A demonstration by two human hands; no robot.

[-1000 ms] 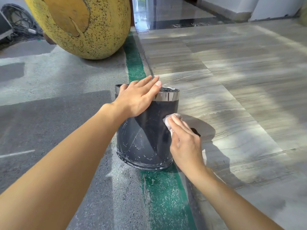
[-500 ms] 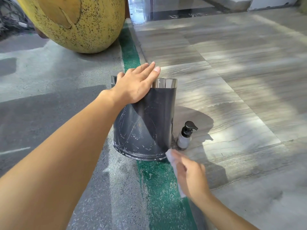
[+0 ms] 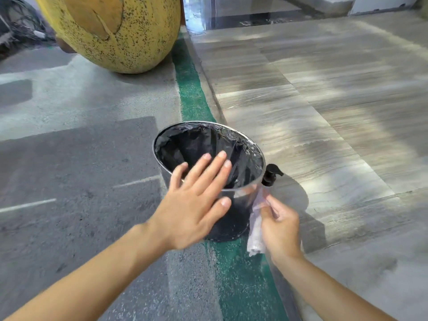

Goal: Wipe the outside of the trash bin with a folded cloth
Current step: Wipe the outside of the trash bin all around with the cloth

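Cloth (image 3: 256, 230) now up near rim, pinched in right hand (image 3: 280, 224); left hand (image 3: 194, 205) flat, fingers apart; trash bin (image 3: 231, 220) upright, mouth up.

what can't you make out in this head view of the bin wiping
Head view only.
Black-headed pump bottle: body hidden behind the dark metal-rimmed trash bin.
Bin's outer wall: near side covered by the left hand, far side unseen.
Left hand: motion-blurred; contact with the rim unclear.
Pale cloth in the right hand: folds blurred.
Yellow speckled round object: cut off by the top edge.
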